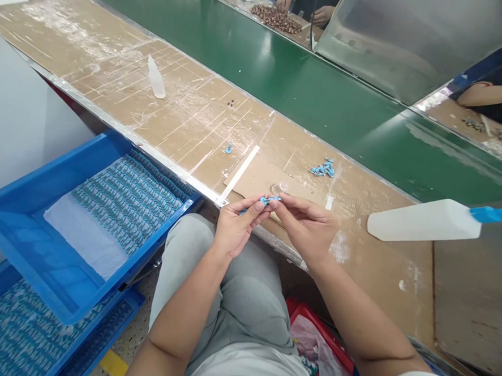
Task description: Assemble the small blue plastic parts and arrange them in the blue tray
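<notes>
Brown, cardboard-like sheeting covers the worktop (188,141) in front of the hands, shiny in patches and crossed by pale strips. From my remote seat I look down on both hands, meeting at the near edge. A clear round dish (280,187) sits just beyond them on a plain cardboard piece (254,173). Farther off runs a smooth green belt (277,67). To their right I have a milky plastic bottle (423,221) with a blue nozzle (493,213); a smaller, tapered white bottle (156,80) stands well beyond the left hand. Left of the hands, a glossy blue tray (27,224) carries ridged rows of blue parts (128,195) and a white sheet (88,237).

The small blue piece (272,199) is between my two sets of fingertips: the left hand (238,225) pinches one end, the right hand (308,227) the other. It looks slim, with a rounder end and a narrower stem, though the fingers hide much of it. Its long axis lies crosswise, nearly level from hand to hand, the rounder end toward the left and the stem pointing right.
</notes>
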The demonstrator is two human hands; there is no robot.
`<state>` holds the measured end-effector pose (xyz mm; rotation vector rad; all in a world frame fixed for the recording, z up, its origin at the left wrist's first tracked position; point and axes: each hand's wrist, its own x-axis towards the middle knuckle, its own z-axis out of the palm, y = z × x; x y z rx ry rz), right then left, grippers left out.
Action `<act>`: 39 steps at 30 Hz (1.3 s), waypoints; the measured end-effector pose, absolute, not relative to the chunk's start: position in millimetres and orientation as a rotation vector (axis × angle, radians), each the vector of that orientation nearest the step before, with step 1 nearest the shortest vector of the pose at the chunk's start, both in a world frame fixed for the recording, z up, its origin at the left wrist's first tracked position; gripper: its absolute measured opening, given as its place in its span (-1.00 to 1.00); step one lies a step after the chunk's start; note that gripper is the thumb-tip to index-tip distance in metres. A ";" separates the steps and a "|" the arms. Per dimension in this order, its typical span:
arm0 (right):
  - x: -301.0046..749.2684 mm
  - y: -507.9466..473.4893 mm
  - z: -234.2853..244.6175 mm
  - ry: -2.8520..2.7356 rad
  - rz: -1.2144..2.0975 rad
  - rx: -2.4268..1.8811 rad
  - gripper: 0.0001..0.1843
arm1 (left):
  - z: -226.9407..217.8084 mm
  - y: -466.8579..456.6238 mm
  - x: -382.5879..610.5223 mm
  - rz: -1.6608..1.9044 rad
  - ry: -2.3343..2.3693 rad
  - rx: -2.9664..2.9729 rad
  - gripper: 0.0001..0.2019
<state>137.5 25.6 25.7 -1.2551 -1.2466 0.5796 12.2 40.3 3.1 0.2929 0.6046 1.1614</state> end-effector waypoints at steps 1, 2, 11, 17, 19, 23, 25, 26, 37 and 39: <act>137.6 25.3 25.6 -1.253 0.584 -1.262 -0.80 | 2.9 40.2 12.1 1.163 0.616 0.294 -0.76; 137.5 25.0 25.5 -1.258 0.587 -1.271 -0.80 | 2.7 40.0 12.0 1.166 0.625 0.298 -0.75; 142.0 23.6 30.9 -1.372 0.520 -1.295 -0.79 | 2.7 37.3 9.8 1.192 0.622 0.362 -0.72; 149.5 23.3 41.8 -1.421 0.596 -1.246 -0.75 | 3.1 35.5 7.2 1.162 0.612 0.387 -0.74; 148.9 22.4 46.0 -1.375 0.778 -1.201 -0.75 | 3.0 34.8 5.1 1.131 0.585 0.388 -0.75; 146.3 21.4 51.8 -1.291 1.078 -1.103 -0.77 | 1.9 34.4 1.9 1.088 0.489 0.387 -0.75; 145.4 21.2 52.3 -1.257 1.176 -1.075 -0.76 | 1.3 34.7 1.5 1.071 0.440 0.393 -0.74; 145.1 21.0 52.1 -1.239 1.214 -1.076 -0.75 | 1.3 34.7 1.6 1.064 0.423 0.394 -0.73; 143.9 18.1 58.7 -1.200 1.436 -1.114 -0.69 | 11.5 25.9 6.4 1.049 0.370 0.381 -0.68; 143.7 18.5 57.3 -1.178 1.422 -1.138 -0.66 | 10.4 26.4 6.0 1.051 0.380 0.382 -0.68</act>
